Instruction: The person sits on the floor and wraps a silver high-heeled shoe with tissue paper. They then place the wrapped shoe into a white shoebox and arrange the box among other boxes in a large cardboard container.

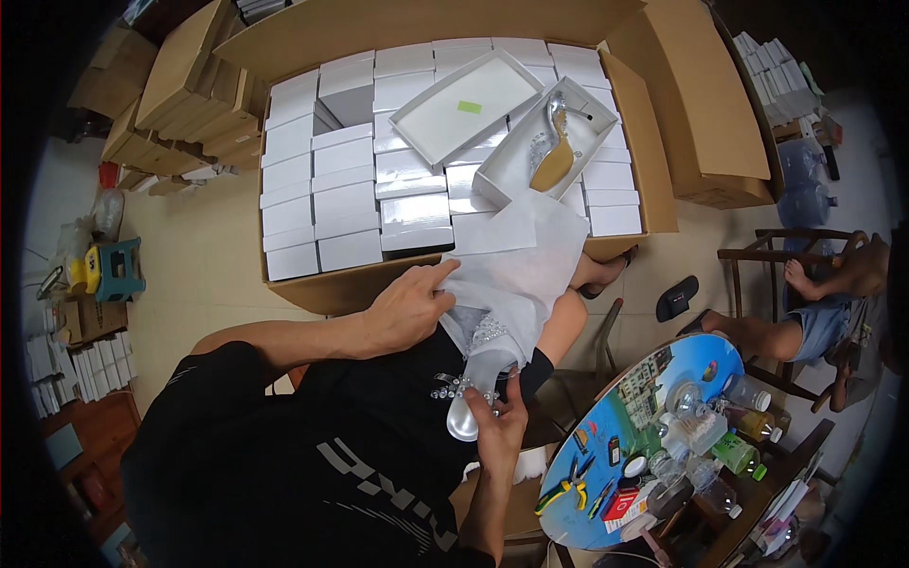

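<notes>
One sandal (pixel 487 364), silvery, studded with clear stones, above the lap, gripped by the right hand (pixel 502 417). One left hand (pixel 409 309), fingers at the edge of crumpled white tissue (pixel 530 246); whether pinching, cannot tell. One second sandal (pixel 554 166), tan sole showing, in one open white box (pixel 594 142). One lid (pixel 426 121), one green label (pixel 469 107). One brown cardboard carton (pixel 327 297), holding rows of white boxes (pixel 346 210).

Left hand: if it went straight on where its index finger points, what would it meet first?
Most likely the white tissue paper; the left hand appears right at its edge, though depth and contact are unclear.
</notes>
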Demonstrator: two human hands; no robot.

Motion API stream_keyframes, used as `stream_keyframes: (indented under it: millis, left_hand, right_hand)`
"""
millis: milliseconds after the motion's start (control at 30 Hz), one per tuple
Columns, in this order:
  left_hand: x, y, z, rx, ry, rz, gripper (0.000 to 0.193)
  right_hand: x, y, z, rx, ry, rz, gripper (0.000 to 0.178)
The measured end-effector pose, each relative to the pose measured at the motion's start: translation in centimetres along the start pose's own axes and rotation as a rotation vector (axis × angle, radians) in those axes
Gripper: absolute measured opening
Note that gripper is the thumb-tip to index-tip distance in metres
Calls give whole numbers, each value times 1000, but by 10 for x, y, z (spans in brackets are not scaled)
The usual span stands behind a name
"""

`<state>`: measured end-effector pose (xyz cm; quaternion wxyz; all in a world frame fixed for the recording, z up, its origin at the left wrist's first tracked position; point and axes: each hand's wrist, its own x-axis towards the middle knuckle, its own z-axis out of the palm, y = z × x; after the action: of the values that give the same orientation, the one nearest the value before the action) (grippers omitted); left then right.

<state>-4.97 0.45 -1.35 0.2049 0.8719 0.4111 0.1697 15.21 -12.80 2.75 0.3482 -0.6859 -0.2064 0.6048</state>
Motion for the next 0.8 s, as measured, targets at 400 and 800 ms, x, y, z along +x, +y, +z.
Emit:
stream_keyframes:
  millis: [400,800]
  left_hand:
    - [7,34,-15,-118,-60,649,45]
    - [-8,68,4,-363,151,611,35]
  right_hand:
    - [11,-8,-4,312,129,-141,52]
    - [76,73,-17,818,209,-321,46]
